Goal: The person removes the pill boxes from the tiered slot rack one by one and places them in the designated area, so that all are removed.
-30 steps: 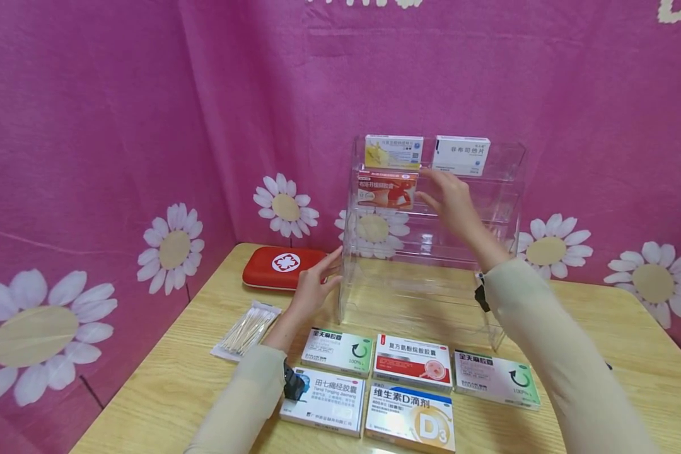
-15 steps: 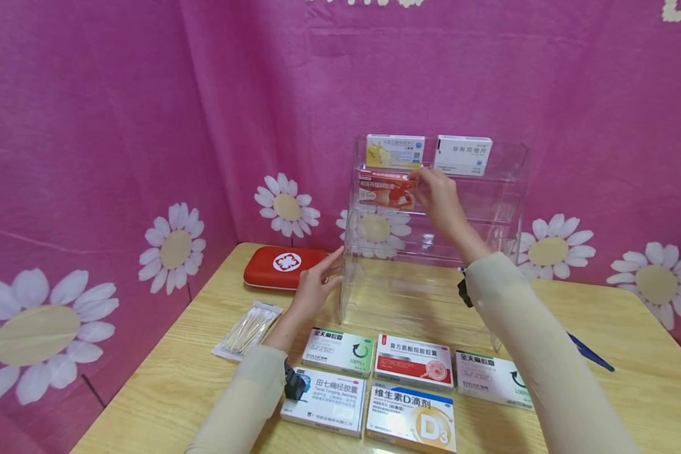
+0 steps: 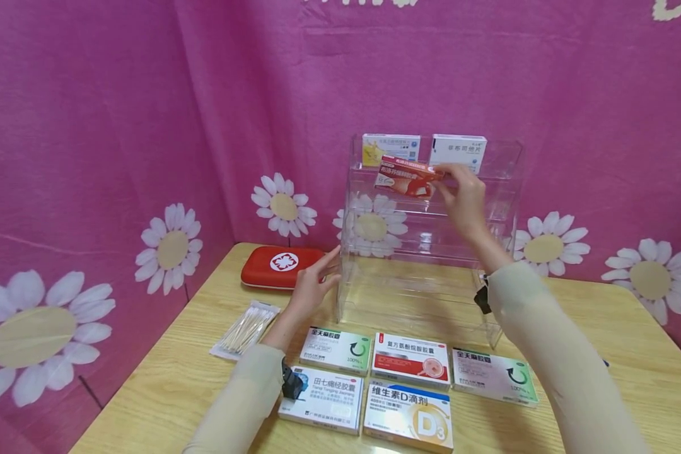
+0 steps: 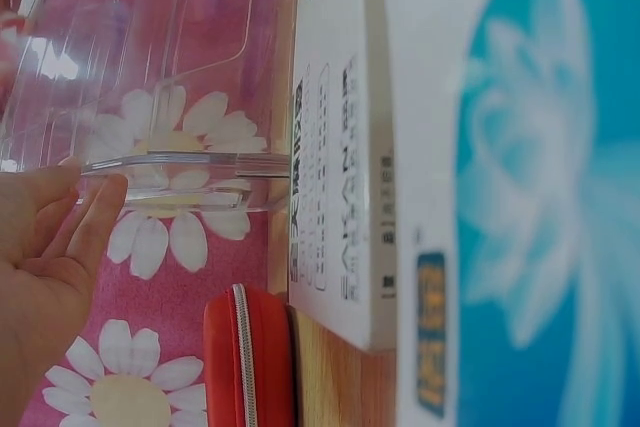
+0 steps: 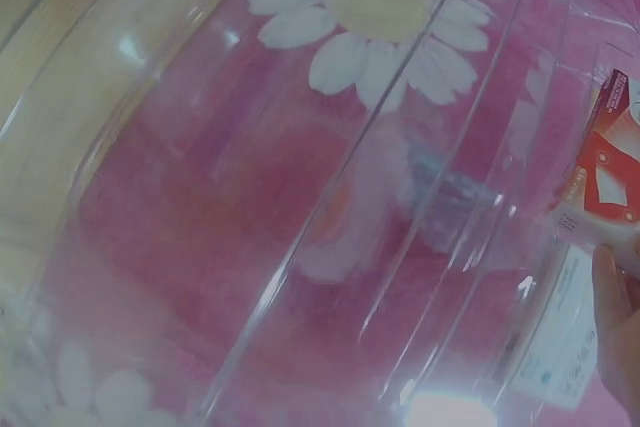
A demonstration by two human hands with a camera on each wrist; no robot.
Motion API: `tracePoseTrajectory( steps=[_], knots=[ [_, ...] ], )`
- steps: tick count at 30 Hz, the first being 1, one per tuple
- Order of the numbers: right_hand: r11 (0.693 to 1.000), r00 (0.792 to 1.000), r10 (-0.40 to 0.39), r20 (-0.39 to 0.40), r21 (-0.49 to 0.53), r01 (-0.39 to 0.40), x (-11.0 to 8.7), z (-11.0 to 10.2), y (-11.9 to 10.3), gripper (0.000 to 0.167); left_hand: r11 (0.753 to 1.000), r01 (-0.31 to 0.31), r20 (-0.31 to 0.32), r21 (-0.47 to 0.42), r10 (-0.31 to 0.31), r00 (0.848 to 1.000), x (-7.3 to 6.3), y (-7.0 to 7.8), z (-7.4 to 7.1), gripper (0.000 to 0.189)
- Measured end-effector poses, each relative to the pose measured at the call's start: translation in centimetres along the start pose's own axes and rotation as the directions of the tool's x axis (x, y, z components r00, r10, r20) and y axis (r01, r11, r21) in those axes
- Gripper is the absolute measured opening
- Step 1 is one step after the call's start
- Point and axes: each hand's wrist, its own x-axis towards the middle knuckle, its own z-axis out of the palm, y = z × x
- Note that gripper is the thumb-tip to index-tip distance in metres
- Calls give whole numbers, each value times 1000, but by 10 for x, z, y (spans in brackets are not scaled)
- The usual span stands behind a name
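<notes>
My right hand point(image 3: 466, 198) pinches the right end of a red medicine box point(image 3: 404, 178), which hangs tilted before the upper tiers of a clear acrylic display rack point(image 3: 425, 253). In the right wrist view, the fingers hold the red box point(image 5: 608, 162) by its edge. My left hand point(image 3: 309, 287) touches the rack's left side with its fingers extended; the left wrist view shows the hand point(image 4: 50, 257) at the rack's edge. On the top tier stand a yellow-and-white medicine box point(image 3: 400, 146) and a white medicine box point(image 3: 458, 149), both partly covered.
Several medicine boxes lie before the rack, among them a vitamin D box point(image 3: 407, 416), a red-and-white box point(image 3: 411, 360) and a green-and-white box point(image 3: 336, 350). To the left are a red zip case point(image 3: 261, 268) and a pack of cotton swabs point(image 3: 245, 330).
My right hand has taken hold of the red box's end and moved it up and right off the second tier, tilting it. My left hand stays at the rack's side.
</notes>
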Motion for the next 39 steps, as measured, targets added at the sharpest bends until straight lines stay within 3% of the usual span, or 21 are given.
tracePoseTrajectory(
  steps=[6, 14, 24, 39],
  knots=[
    [1000, 998, 11, -55, 19, -10, -9, -24, 2, 23, 1000, 7, 1, -7, -7, 1000, 0, -2, 1, 63],
    [999, 999, 32, -38, 14, -32, -30, -69, 4, 25, 1000, 1, -3, -3, -1, 1000, 2, 1, 1, 64],
    [1000, 1000, 25, -16, -8, -25, -71, -127, 9, 28, 1000, 13, 0, -5, -13, 1000, 0, 3, 0, 64],
    [989, 986, -64, 155, -120, 83, -150, -199, 32, 38, 1000, 10, 4, 23, -10, 1000, 0, 4, 1, 65]
  ],
)
